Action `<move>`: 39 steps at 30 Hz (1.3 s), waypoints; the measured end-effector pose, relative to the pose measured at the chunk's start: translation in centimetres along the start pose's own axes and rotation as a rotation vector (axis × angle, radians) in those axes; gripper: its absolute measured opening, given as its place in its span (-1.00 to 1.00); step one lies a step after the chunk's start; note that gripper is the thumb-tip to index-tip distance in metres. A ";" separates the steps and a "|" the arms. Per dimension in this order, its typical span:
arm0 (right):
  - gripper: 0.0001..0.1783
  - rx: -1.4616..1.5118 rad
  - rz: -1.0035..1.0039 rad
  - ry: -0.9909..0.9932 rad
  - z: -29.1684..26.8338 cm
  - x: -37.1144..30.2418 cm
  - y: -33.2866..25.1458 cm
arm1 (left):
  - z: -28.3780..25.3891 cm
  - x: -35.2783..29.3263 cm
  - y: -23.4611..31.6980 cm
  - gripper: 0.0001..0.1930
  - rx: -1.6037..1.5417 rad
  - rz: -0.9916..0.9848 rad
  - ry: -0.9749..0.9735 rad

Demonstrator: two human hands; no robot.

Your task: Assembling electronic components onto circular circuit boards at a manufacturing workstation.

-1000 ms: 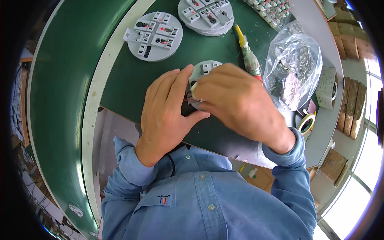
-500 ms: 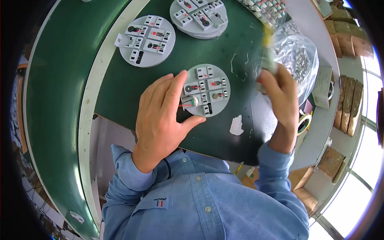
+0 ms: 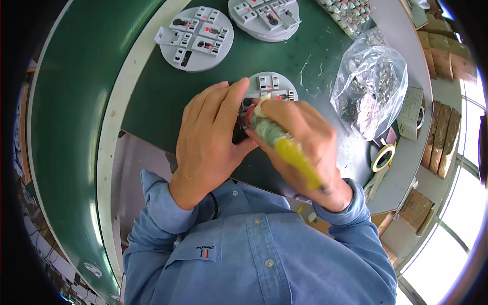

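A round grey plastic plate with raised slots and small wired parts lies on the green tabletop, its lower part covered by my hands. My left hand holds it at its left edge, fingers stretched along the rim and thumb below. In my right hand is a yellow and translucent-green hand tool with a red band. The tool slants, its red-banded end down against the plate and its yellow end toward me. Its working tip is hidden and its exact kind unclear.
Another grey round plate lies at the far left, and a stack of them stands behind. A clear plastic bag of small metal parts is at right, near a tape roll. A bundle of small parts sits at the back.
My right hand has come left from beside the bag onto the plate, and the tool has swung over so its yellow end points toward me. My left hand still holds the plate.
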State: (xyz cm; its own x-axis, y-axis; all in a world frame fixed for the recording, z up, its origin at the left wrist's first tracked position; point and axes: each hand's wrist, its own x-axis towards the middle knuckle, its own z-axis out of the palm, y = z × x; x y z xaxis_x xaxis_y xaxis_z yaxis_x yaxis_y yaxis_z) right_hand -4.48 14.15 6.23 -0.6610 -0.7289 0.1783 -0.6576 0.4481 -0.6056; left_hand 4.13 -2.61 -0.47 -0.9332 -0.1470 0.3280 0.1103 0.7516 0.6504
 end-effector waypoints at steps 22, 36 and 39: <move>-0.53 0.061 0.263 0.157 -1.2 -1.7 1.7 | 0.0 -0.1 0.3 0.03 0.000 -0.028 -0.012; -0.53 0.129 0.452 0.089 -4.4 -1.5 4.1 | -0.2 0.1 0.6 -0.01 -0.011 -0.031 0.028; -0.52 0.036 0.729 -0.032 -6.8 -2.2 4.2 | -0.4 0.7 1.4 -0.12 -0.001 0.017 0.110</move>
State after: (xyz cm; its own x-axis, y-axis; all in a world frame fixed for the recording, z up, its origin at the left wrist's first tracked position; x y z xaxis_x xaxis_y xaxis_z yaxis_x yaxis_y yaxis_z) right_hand -8.29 21.17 8.58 -0.9151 -0.2665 -0.3026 -0.0413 0.8085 -0.5871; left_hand 3.77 -1.86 0.94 -0.8878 -0.2045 0.4123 0.1257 0.7541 0.6447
